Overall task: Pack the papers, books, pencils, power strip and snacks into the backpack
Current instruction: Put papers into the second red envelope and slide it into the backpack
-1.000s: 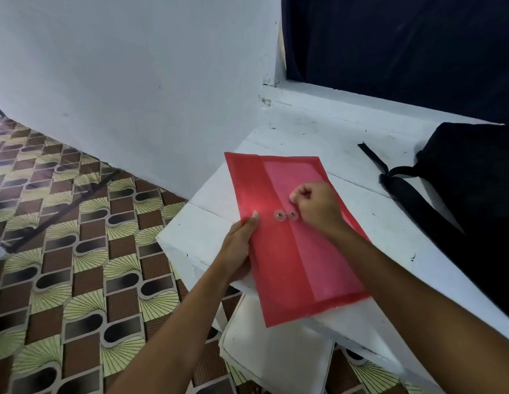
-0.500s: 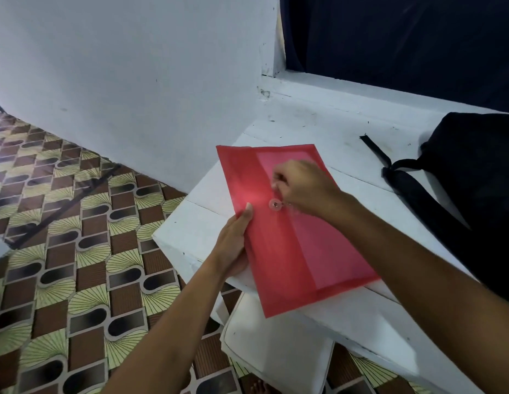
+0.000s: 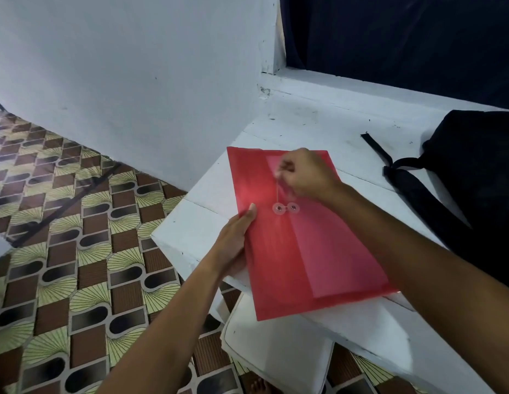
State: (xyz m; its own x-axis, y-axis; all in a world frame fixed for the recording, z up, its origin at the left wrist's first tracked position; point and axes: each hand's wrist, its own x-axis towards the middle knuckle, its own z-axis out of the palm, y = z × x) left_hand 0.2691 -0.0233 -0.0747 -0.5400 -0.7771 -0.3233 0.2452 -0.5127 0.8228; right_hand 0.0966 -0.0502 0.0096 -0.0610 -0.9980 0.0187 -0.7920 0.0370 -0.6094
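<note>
Red envelope point(image 3: 298, 245) lying mid-frame, overhanging ledge point(image 3: 196, 228) edge. Left hand point(image 3: 233, 245) clamping its left edge; right hand point(image 3: 304, 174) pinching string point(image 3: 276, 189), pulling upward. Backpack point(image 3: 475, 180) waiting at right. Risk: string slipping, envelope sliding off.

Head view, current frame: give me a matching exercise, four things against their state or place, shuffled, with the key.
Things:
1. left hand
2. right hand
3. red envelope
4. black backpack

States or places:
A. lies on the white ledge at the far right, untouched
B. pinches the thin closure string, pulled up from the two button discs
C. grips the envelope's left edge
D. lies flat on the ledge, near end overhanging the edge

Pairs: 1-C, 2-B, 3-D, 4-A
</note>
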